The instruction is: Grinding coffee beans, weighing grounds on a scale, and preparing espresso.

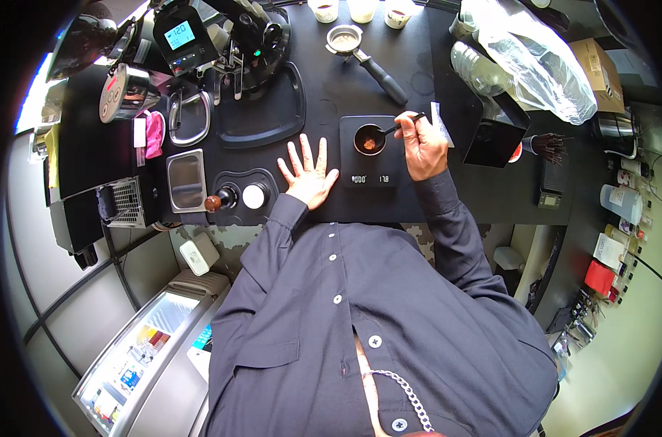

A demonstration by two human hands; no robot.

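Head view shows the right hand (423, 146) pinching a slim, light, stiff spoon (398, 127) by its handle, tip in the small cup (369, 139) on the scale (371, 156), while the left hand (310, 173) lies open, flat on the surface (323, 95) just left of the scale.

I cannot tell what fills the small cup (369, 139); my right hand (424, 149) hides most of the spoon handle (407, 121).

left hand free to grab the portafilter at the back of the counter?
Probably yes. The left hand lies flat and empty on the counter, and the black mat between it and the portafilter is bare; the scale sits off to the right of that line.
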